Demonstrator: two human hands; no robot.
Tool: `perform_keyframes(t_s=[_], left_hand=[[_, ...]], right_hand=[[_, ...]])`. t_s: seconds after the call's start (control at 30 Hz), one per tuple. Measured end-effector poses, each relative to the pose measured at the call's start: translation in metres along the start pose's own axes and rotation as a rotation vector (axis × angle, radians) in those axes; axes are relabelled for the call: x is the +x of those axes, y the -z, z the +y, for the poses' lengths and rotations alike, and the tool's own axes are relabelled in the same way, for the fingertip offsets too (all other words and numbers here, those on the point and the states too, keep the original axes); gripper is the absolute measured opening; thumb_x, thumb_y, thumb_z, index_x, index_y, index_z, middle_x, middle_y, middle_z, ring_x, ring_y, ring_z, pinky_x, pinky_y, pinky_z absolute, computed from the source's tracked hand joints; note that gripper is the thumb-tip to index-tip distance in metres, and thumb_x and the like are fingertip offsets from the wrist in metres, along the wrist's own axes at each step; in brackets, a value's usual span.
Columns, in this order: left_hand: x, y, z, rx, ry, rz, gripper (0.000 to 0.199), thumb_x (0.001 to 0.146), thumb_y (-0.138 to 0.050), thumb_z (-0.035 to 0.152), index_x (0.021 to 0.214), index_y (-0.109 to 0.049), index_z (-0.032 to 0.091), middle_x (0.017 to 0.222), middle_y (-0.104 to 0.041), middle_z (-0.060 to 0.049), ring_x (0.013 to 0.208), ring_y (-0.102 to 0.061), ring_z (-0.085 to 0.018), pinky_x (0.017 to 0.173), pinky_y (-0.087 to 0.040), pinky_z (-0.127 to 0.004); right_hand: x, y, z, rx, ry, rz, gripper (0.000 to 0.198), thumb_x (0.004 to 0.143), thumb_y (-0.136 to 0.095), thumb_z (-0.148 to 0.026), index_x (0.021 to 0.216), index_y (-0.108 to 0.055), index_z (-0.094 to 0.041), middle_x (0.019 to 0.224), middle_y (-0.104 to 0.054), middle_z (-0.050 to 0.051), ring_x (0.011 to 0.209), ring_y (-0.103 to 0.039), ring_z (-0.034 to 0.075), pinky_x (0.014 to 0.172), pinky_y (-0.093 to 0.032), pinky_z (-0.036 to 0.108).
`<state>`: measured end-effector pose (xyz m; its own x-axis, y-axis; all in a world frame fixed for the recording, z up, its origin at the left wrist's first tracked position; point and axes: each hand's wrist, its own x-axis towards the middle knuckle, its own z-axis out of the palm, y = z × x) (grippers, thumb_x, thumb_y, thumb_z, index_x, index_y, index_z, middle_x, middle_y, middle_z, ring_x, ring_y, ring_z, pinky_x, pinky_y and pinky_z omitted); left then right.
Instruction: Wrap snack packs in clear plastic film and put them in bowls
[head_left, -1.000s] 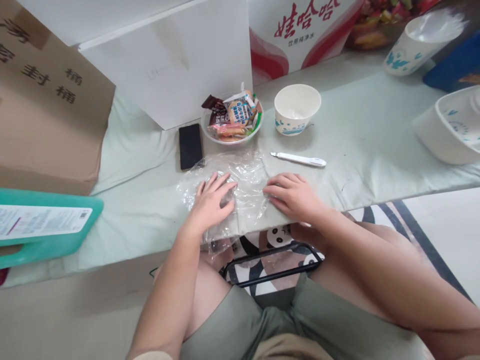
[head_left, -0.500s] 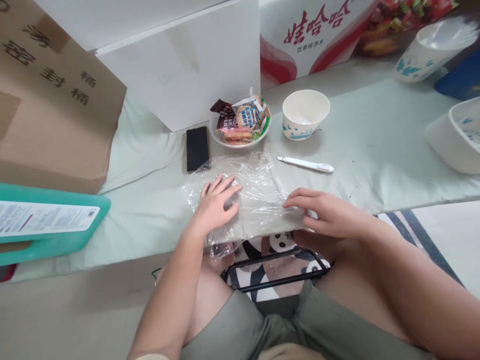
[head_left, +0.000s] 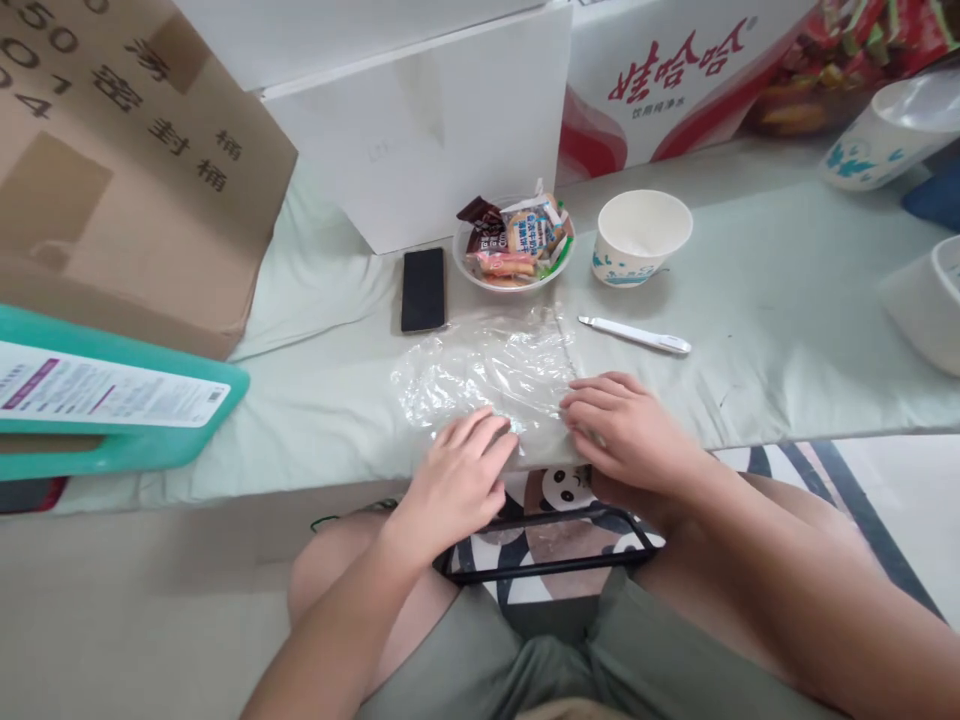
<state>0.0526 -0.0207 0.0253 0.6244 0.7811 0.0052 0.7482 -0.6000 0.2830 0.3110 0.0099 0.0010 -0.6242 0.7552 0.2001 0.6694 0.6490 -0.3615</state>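
A clear plastic bag (head_left: 480, 370) lies crinkled and spread out on the cloth-covered table, its near side close to the front edge. My left hand (head_left: 461, 475) rests palm down at the bag's near edge, fingers bent and slightly apart, thumb away from them. At the bag's right edge, the fingertips of my right hand (head_left: 626, 425) touch the plastic; these fingers are extended side by side, and the thumb is partly hidden beneath. Just beyond the right hand lies a white utility knife (head_left: 635, 335).
Behind the bag are a black phone (head_left: 424, 290), a clear bowl of wrapped snacks (head_left: 515, 245) and a paper bowl (head_left: 643, 238). A cardboard box (head_left: 150, 180) and a green jug (head_left: 217, 385) stand left. White boxes (head_left: 450, 130) line the back; more paper bowls (head_left: 862, 150) sit right.
My left hand has drawn back from the middle of the bag to its near edge, its fingers less spread. The plastic looks flatter; the part hanging over the table edge no longer shows.
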Motion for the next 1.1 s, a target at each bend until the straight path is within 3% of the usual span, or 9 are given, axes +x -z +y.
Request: perform_keyframes(t_s=[0.17, 0.33, 0.43, 0.6, 0.67, 0.73, 0.83, 0.97, 1.1], left_hand=[[-0.013, 0.004, -0.023, -0.114, 0.163, 0.406, 0.023, 0.085, -0.05, 0.004, 0.083, -0.068, 0.019, 0.098, -0.075, -0.007, 0.093, -0.071, -0.021, 0.082, -0.058, -0.034], [-0.012, 0.009, -0.049, -0.554, 0.41, 0.494, 0.018, 0.089, -0.054, 0.016, 0.083, -0.07, 0.02, 0.084, -0.076, -0.003, 0.081, -0.072, -0.016, 0.075, -0.057, -0.027], [-0.013, 0.007, -0.068, -0.813, 0.54, 0.541, 0.015, 0.09, -0.061, 0.029, 0.086, -0.07, 0.019, 0.078, -0.076, -0.003, 0.075, -0.072, -0.016, 0.07, -0.058, -0.026], [-0.018, 0.01, -0.092, -1.005, 0.406, 0.337, 0.057, 0.064, -0.087, 0.038, 0.115, -0.07, 0.02, 0.11, -0.079, -0.01, 0.108, -0.073, -0.025, 0.098, -0.057, -0.036], [-0.018, 0.01, -0.094, -0.959, 0.429, 0.219, 0.05, 0.062, -0.088, 0.033, 0.109, -0.074, 0.02, 0.114, -0.078, -0.011, 0.113, -0.072, -0.026, 0.103, -0.055, -0.038], [-0.015, 0.008, -0.093, -0.976, 0.523, 0.26, 0.026, 0.07, -0.081, 0.033, 0.091, -0.075, 0.019, 0.099, -0.08, -0.009, 0.098, -0.075, -0.023, 0.093, -0.059, -0.036], [-0.005, 0.004, -0.091, -1.153, 0.656, 0.505, 0.022, 0.072, -0.077, 0.038, 0.078, -0.07, 0.018, 0.077, -0.076, -0.005, 0.069, -0.072, -0.016, 0.067, -0.06, -0.028], [0.01, 0.004, -0.089, -1.308, 0.756, 0.633, 0.026, 0.068, -0.077, 0.039, 0.076, -0.064, 0.018, 0.059, -0.065, 0.002, 0.04, -0.051, -0.007, 0.035, -0.034, -0.018], [0.02, 0.003, -0.086, -1.252, 0.792, 0.604, 0.021, 0.069, -0.072, 0.037, 0.076, -0.063, 0.019, 0.046, -0.053, 0.006, 0.031, -0.034, -0.004, 0.03, -0.018, -0.018]], right_hand=[[-0.003, 0.013, 0.0, -0.004, -0.072, 0.052, 0.016, 0.094, -0.049, -0.021, 0.09, -0.065, -0.019, 0.083, -0.075, 0.006, 0.078, -0.071, 0.023, 0.089, -0.051, 0.045], [-0.004, 0.014, 0.015, 0.244, 0.051, 0.066, 0.047, 0.086, -0.073, -0.042, 0.127, -0.06, -0.022, 0.128, -0.071, 0.013, 0.125, -0.063, 0.032, 0.103, -0.051, 0.051], [-0.002, 0.008, 0.019, 0.422, 0.026, 0.134, 0.014, 0.092, -0.068, -0.03, 0.104, -0.065, -0.025, 0.113, -0.077, 0.007, 0.125, -0.065, 0.028, 0.104, -0.052, 0.048], [0.01, -0.003, 0.013, 0.786, -0.339, 0.33, 0.01, 0.092, -0.067, -0.033, 0.088, -0.066, -0.025, 0.093, -0.079, 0.004, 0.098, -0.075, 0.023, 0.085, -0.058, 0.039], [0.018, -0.006, 0.011, 0.875, -0.464, 0.417, 0.014, 0.091, -0.068, -0.037, 0.086, -0.067, -0.024, 0.088, -0.079, 0.004, 0.087, -0.075, 0.021, 0.081, -0.058, 0.037], [0.024, -0.011, 0.011, 0.943, -0.544, 0.512, 0.015, 0.09, -0.069, -0.038, 0.086, -0.068, -0.024, 0.081, -0.077, 0.002, 0.081, -0.074, 0.019, 0.08, -0.058, 0.035], [0.031, -0.017, 0.013, 1.08, -0.606, 0.628, 0.019, 0.089, -0.07, -0.043, 0.087, -0.069, -0.024, 0.067, -0.07, -0.003, 0.064, -0.068, 0.013, 0.069, -0.056, 0.029], [0.033, -0.018, 0.014, 1.125, -0.723, 0.633, 0.03, 0.087, -0.07, -0.053, 0.088, -0.068, -0.023, 0.059, -0.06, -0.006, 0.038, -0.044, 0.006, 0.037, -0.032, 0.021], [0.032, -0.009, 0.016, 1.004, -0.842, 0.607, 0.034, 0.085, -0.07, -0.055, 0.083, -0.067, -0.022, 0.055, -0.057, -0.005, 0.037, -0.039, 0.006, 0.035, -0.025, 0.022]])
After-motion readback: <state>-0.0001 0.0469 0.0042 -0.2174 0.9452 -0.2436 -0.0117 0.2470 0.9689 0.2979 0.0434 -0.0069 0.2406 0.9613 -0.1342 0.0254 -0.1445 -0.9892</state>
